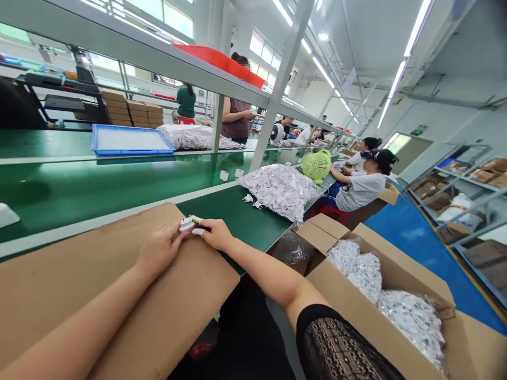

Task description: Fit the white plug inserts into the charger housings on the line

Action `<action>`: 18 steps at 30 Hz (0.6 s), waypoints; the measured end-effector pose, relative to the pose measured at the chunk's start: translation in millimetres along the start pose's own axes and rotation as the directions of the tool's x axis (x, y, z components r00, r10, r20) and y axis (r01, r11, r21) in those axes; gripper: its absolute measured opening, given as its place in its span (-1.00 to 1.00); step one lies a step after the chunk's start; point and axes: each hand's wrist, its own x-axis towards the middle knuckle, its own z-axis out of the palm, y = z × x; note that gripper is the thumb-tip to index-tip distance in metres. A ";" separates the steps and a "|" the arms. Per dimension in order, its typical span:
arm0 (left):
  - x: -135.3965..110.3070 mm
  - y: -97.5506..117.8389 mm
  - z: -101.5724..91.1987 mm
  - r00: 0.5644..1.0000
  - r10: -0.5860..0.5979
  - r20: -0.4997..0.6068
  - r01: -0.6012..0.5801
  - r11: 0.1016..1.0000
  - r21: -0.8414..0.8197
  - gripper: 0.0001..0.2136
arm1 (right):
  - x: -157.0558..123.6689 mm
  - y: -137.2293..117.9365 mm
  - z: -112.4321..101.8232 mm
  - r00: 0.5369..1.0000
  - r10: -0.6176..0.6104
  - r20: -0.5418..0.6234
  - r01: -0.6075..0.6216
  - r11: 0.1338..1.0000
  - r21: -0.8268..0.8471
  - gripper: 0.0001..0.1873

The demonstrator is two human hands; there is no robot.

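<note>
My left hand [161,247] is closed on a small white plastic piece [187,225], pinching it between thumb and fingers. My right hand [214,233] meets it from the other side, thumb and forefinger pressed at the piece. White covers sit on those right fingertips. Both hands are above a flat brown cardboard sheet [114,301] on the green bench. Beyond them, a few white plug parts [257,205] lie loose beside a clear bag of white parts [279,190]. Two small white housings [224,175] rest near the pale strip.
An open carton [400,264] with bagged white parts stands at right. A green fan [317,166] is beyond the bag. A blue tray [132,152] lies across the conveyor belt [99,182]. A metal post [273,105] rises ahead. Co-workers sit along the line.
</note>
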 end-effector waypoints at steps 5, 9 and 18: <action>2.8 10.1 -5.4 0.995 0.085 0.049 -0.091 0.986 0.140 -0.50 | -1.0 -10.5 2.0 0.994 0.098 -0.048 -0.102 0.990 -0.095 -0.74; 2.7 17.7 -7.0 0.997 0.057 0.056 -0.068 0.972 0.223 -0.46 | -3.0 -18.7 5.2 0.985 0.146 -0.096 -0.156 0.982 -0.109 -0.77; 3.3 11.6 -12.4 0.999 -0.048 0.024 0.047 0.997 0.060 -0.53 | -11.0 -34.1 4.1 0.957 0.118 -0.266 -0.144 0.986 -0.079 -0.55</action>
